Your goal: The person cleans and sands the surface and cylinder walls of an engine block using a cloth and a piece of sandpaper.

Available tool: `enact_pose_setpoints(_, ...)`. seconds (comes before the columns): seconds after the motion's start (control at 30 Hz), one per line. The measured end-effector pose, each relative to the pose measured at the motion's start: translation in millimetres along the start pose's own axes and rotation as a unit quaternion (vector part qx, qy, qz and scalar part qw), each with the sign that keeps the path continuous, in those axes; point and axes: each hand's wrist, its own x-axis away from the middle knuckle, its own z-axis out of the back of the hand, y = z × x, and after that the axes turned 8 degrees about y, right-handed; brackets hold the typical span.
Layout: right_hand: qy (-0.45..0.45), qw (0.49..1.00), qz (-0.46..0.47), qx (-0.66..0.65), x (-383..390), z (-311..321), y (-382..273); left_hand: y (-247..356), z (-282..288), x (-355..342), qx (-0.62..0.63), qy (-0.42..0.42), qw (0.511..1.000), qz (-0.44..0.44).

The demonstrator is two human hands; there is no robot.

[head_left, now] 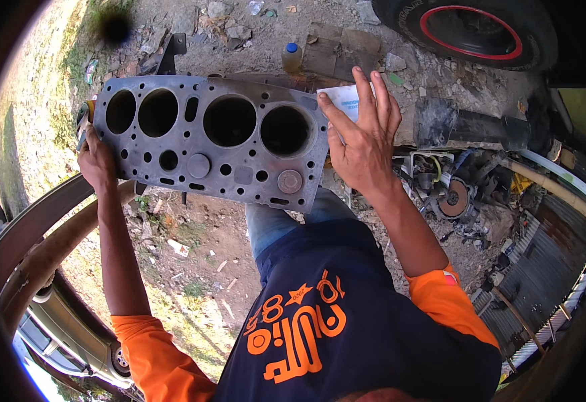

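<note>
A grey engine block (185,151) lies in front of me, its flat top face up, with several large round cylinder bores and many smaller holes. At its left end is my left hand (98,163), closed beside the edge; a small greyish item (83,119) shows at its fingertips, too little visible to name. My right hand (366,144) is by the block's right end, fingers stretched out and apart. Partly behind those fingers is a white sheet or packet with blue print (338,98); whether the hand touches it I cannot tell.
Beyond the block stands a bottle with a blue cap (292,57). A large tyre with a red-ringed rim (470,33) is at the far right. Greasy machine parts (453,197) lie to the right. Curved beams (45,224) and a parked vehicle (72,335) are on the left.
</note>
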Motion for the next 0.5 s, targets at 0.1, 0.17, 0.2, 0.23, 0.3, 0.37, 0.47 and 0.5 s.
enact_pose_setpoints(0.1, -0.008, 1.0, 0.011, -0.016, 13, 3, 10, -14, -4, -5, -0.034, 0.021, 0.999, 0.0)
enact_pose_setpoints(0.17, -0.01, 0.999, 0.012, -0.034, 18, 4, 14, -16, -5, -10, -0.027, 0.03, 0.999, -0.002)
enact_pose_setpoints(0.2, -0.013, 0.999, 0.018, -0.038, 11, 5, 15, -9, -5, -8, -0.012, 0.019, 1.0, 0.0)
enact_pose_setpoints(0.23, -0.017, 0.999, 0.026, -0.044, -2, 3, 16, -7, -4, -4, 0.001, 0.011, 1.0, 0.005)
enact_pose_setpoints(0.3, -0.028, 0.998, 0.034, -0.054, -5, 2, 19, -13, -2, -7, -0.045, -0.012, 0.998, 0.032)
enact_pose_setpoints(0.37, -0.036, 0.997, 0.047, -0.043, 5, 7, 29, -17, -2, -12, -0.063, -0.004, 0.997, 0.036)
enact_pose_setpoints(0.47, -0.05, 0.996, 0.053, -0.046, 4, 10, 31, -11, -2, -8, -0.029, -0.001, 0.999, 0.035)
enact_pose_setpoints(0.5, -0.05, 0.996, 0.061, -0.049, -8, 4, 30, -12, -2, -13, -0.019, -0.003, 0.999, 0.028)
